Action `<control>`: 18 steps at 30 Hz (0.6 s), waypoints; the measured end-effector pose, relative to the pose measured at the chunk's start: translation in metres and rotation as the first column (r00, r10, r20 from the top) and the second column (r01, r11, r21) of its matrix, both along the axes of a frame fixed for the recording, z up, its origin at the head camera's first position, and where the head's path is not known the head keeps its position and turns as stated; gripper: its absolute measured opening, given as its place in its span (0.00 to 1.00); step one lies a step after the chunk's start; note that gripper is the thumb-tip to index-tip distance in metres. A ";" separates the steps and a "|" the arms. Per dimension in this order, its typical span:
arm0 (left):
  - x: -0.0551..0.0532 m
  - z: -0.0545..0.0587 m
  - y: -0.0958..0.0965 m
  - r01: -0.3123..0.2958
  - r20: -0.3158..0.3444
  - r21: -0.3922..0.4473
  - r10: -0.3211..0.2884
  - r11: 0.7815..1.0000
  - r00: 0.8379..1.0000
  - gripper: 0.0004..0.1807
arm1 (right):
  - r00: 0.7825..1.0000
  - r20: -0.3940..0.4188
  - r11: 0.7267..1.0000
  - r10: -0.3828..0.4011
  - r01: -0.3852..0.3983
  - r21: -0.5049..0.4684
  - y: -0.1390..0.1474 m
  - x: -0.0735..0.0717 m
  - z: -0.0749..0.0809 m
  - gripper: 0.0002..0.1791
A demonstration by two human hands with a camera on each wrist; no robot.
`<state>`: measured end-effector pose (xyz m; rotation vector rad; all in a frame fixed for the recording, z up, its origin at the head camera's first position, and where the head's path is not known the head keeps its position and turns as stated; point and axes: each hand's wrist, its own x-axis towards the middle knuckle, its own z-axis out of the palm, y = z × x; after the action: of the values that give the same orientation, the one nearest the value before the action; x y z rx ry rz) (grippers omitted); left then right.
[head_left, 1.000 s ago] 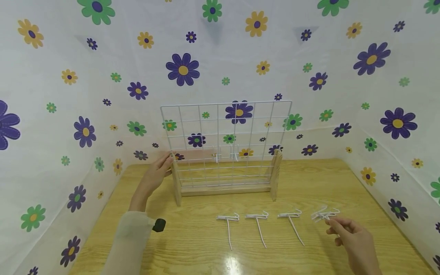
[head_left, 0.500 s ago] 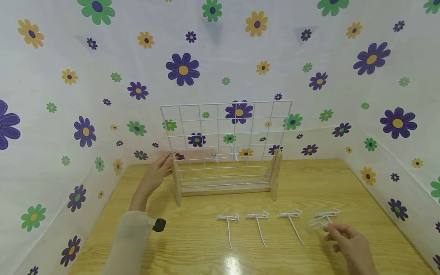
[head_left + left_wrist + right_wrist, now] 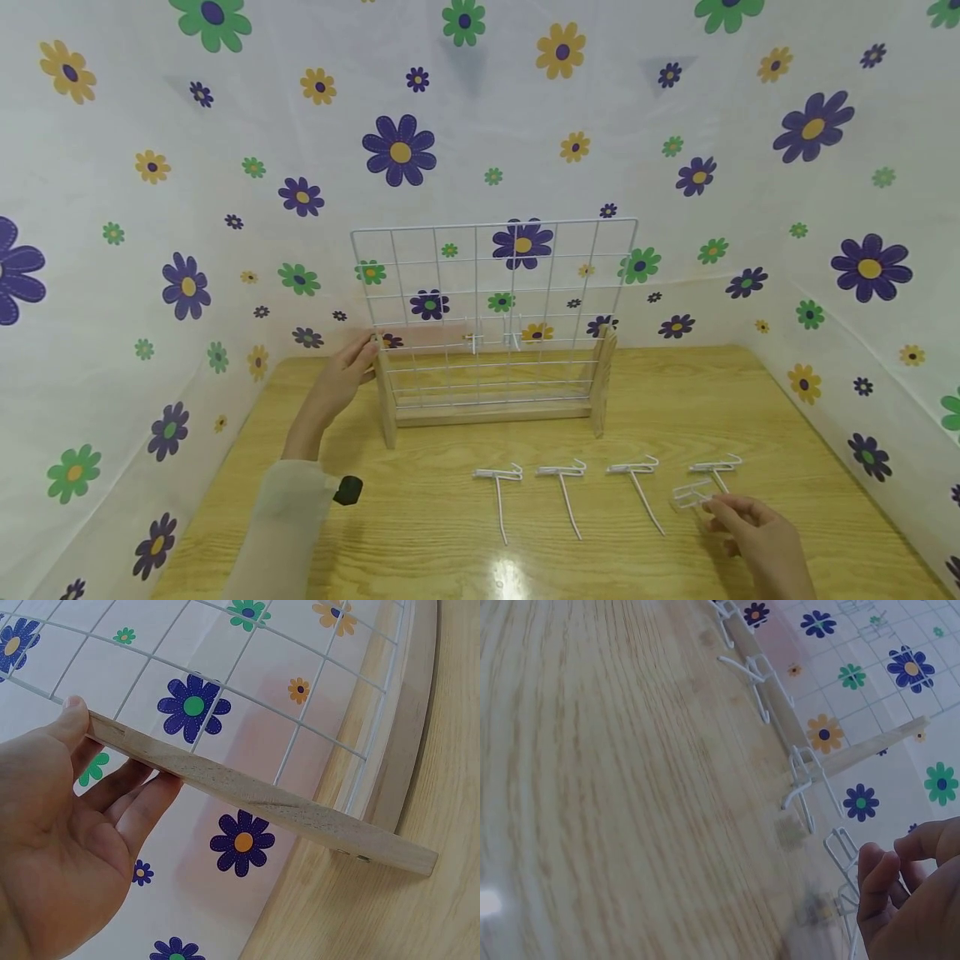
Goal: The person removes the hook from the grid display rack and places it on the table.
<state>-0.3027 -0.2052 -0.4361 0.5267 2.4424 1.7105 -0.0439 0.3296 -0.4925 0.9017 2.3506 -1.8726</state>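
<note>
Grid [image 3: 476,292] in wooden stand [image 3: 492,415]

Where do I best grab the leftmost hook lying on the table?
Probably pinch the leftmost hook midway along its thin stem, coming from the near side of the table: the stem points that way, while the wider wire end lies farther off.

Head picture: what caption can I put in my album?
One hand on the rack's post: the left hand grips it while the right hand pinches a wire piece near the hooks.
</note>
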 end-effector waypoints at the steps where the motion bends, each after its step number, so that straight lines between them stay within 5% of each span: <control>1: 0.000 0.000 0.000 0.001 0.002 0.001 -0.001 1.000 1.000 0.38 | 1.000 0.000 1.000 0.000 0.000 0.002 0.000 0.000 -0.001 0.13; 18: 0.000 -0.001 -0.001 -0.011 -0.006 -0.013 0.011 1.000 1.000 0.40 | 0.999 0.014 0.995 0.044 -0.045 0.090 0.001 -0.002 -0.006 0.14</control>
<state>-0.3032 -0.2065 -0.4373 0.5188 2.4633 1.6988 -0.0457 0.3304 -0.4984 0.8577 2.4449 -1.7529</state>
